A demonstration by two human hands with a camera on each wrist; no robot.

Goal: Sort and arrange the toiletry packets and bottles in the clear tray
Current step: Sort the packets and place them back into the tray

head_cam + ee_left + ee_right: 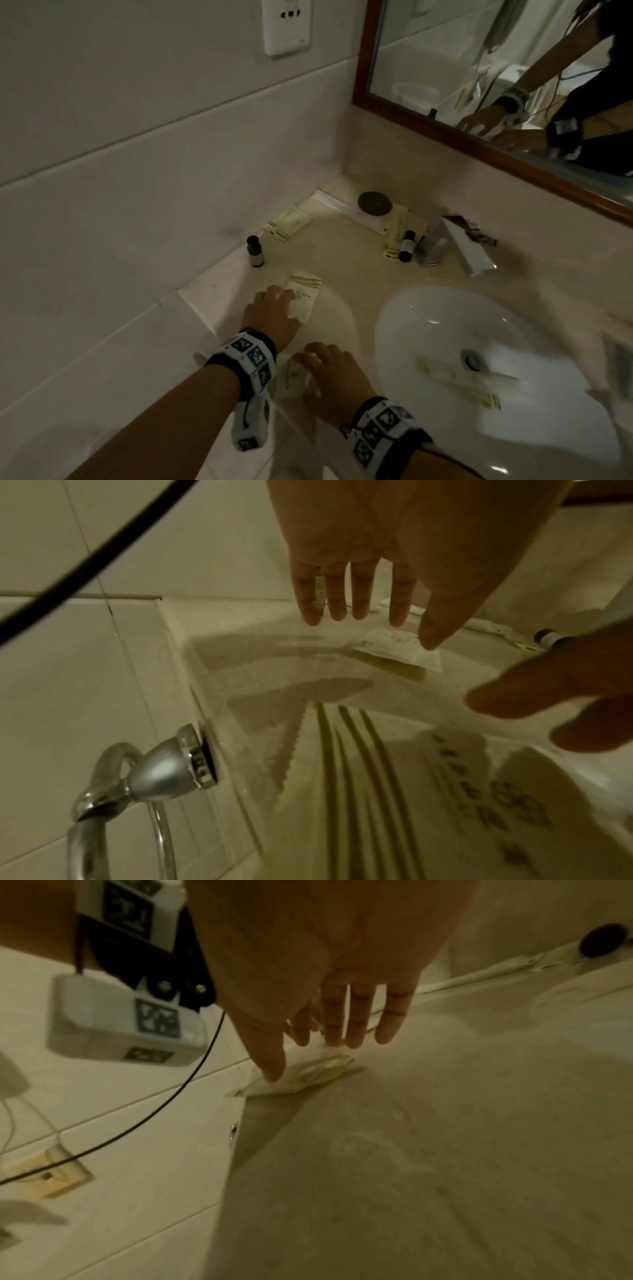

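Packets and bottles are scattered on the counter (342, 260), one packet (459, 385) in the sink (428, 308); tray not clearly visible. Sorting looks barely started. Left hand (270, 313) reaches flat, fingers straight and slightly spread, onto a packet (305, 294). Right hand (334, 375) covers another packet (289, 378), fingers spread, not gripping.

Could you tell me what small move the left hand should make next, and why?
Probably curl the fingers to pinch the packet. The left hand lies open with fingertips at its near end, and it lies flat on the counter, not yet picked up for sorting.
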